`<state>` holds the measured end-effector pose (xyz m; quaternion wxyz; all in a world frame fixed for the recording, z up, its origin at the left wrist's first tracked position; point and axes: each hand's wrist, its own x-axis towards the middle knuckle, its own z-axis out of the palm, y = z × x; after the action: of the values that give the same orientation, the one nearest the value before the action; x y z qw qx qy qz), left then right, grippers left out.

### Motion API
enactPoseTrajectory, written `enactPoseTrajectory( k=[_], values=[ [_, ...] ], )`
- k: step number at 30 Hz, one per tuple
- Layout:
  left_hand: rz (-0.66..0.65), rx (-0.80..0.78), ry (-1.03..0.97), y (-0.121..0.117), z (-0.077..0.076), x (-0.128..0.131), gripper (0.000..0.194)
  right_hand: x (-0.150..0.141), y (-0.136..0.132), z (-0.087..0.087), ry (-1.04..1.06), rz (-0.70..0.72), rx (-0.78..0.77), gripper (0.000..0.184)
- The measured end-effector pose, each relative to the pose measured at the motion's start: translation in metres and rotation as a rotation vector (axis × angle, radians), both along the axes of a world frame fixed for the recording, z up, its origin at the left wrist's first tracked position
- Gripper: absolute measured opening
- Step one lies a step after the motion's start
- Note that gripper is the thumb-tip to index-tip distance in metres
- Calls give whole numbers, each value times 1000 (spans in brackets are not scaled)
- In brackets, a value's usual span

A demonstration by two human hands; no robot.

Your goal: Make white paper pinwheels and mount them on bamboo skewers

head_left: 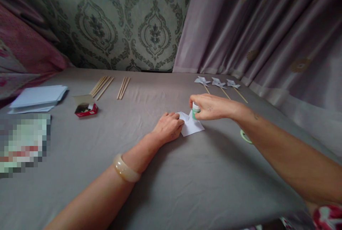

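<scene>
Nearest, the person's left forearm lies low across the cloth-covered tabletop [187, 187], a pale bangle [125, 168] around it; keeping the arm that low probably lends the hand a steady base. The left hand [169, 126] bears on the left edge of a folded white paper piece [192, 129], which lies at mid-tabletop between the two hands. Its fingers are bent over that edge, seemingly to stop the sheet from sliding; whether they also pinch a corner cannot be told.

The right hand [210, 107] comes in from above, its fingers closed around a green-and-white glue stick [196, 106]. The tube stands near upright over the paper, a hold that would suit pressing its lower end onto a small spot. Partly hidden by the right forearm, a pale green ring [242, 136] sits apart from the work.

Farther off at the left, an open red box [87, 110] and a stack of white paper [40, 96] look set aside yet reachable. Beyond the box, wooden sticks [101, 85] lie in two groups, perhaps sorted for easy picking. At the far right, three paper pinwheels [219, 83] on sticks rest in a row, apparently spaced so that their blades stay uncrushed.
</scene>
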<state>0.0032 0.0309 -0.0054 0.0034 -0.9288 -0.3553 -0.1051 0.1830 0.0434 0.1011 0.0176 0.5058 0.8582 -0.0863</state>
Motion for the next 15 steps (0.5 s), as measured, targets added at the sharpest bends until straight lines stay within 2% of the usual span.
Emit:
enactPoseTrajectory(
  k=[2,5,6,7,8,9,11,13,15],
  values=[
    [-1,-3,4,0,1,0,26,5,-5,19,251,-93,70,25],
    [-1,-8,3,-2,1,0,26,7,-14,52,987,-195,200,27],
    [-1,-10,0,-2,1,0,27,6,-16,61,1242,-205,207,23],
    [-2,-14,-1,-3,1,0,27,4,-17,67,1437,-229,171,14],
    [-3,-15,-3,-4,1,0,26,1,-17,70,1575,-270,105,12],
    [0,-15,-4,-5,1,-1,26,-4,-16,70,1646,-315,9,25],
    [-3,-8,-11,-6,-1,-1,26,-17,-13,59,1629,-387,-188,49],
    [4,-3,-18,-5,-4,-1,26,-35,-8,38,1498,-377,-341,57],
    [9,-7,-22,-4,-7,0,27,-57,-4,12,1329,-308,-435,56]
  ],
)
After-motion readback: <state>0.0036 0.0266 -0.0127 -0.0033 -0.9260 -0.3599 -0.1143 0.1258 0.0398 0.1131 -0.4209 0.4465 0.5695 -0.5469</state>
